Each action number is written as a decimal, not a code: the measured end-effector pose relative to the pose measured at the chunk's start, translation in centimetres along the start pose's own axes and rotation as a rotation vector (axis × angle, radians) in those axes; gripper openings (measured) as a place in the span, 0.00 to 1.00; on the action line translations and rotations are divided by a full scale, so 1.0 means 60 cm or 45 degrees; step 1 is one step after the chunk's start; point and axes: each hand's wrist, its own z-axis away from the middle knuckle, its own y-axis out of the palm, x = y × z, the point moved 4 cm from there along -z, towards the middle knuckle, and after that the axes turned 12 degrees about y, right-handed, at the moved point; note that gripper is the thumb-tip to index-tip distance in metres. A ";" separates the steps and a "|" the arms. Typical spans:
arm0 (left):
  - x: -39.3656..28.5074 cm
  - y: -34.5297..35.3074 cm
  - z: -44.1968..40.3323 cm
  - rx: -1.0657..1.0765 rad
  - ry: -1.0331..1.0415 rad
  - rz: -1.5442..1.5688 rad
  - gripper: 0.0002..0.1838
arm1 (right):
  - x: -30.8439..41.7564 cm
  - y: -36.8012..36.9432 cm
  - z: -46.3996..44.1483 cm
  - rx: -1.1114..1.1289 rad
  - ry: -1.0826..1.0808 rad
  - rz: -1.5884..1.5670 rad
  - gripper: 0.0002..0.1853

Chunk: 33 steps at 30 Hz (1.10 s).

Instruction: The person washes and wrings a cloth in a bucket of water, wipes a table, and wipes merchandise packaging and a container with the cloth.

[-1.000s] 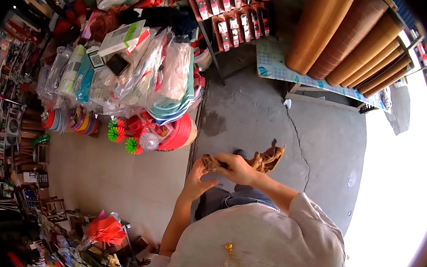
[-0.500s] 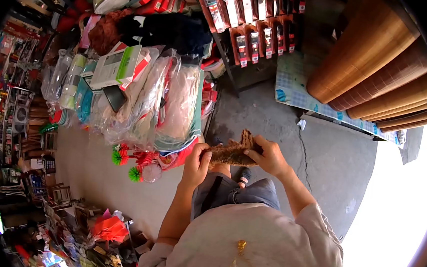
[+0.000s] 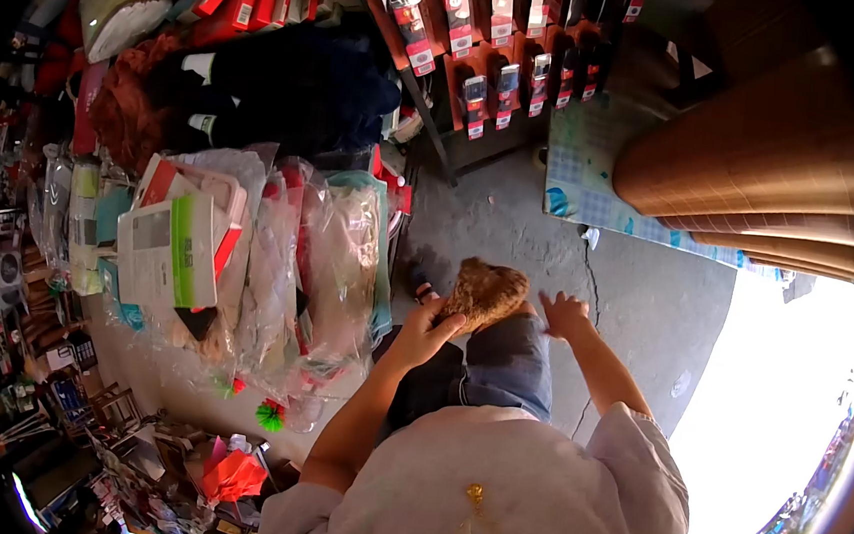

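Observation:
A brown, furry piece (image 3: pixel 488 290) with a shaggy surface and an uneven edge is held in front of my lap; I cannot tell exactly what it is. My left hand (image 3: pixel 428 333) grips its lower left side, thumb on top. To the right of the furry piece, my right hand (image 3: pixel 566 315) is apart from it with the fingers spread and nothing in them. Below both hands are my grey shorts (image 3: pixel 510 364).
Plastic-wrapped goods (image 3: pixel 337 260) with flat boxes (image 3: pixel 172 252) on top are piled at left. A rack of packaged belts (image 3: pixel 476 95) stands ahead. Large brown rolls (image 3: pixel 755 177) rest on a blue checked platform (image 3: pixel 579 184) at right. Concrete floor (image 3: pixel 636 284) lies between.
My right hand has let go of the furry piece and moved right. The piece, now in my left hand alone, is turned more upright. The view has shifted, and I have stepped or turned slightly.

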 end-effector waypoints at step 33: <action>0.608 -0.039 -0.172 -0.575 0.194 -1.513 0.06 | 0.146 -0.315 -1.127 -1.291 0.243 -0.159 0.20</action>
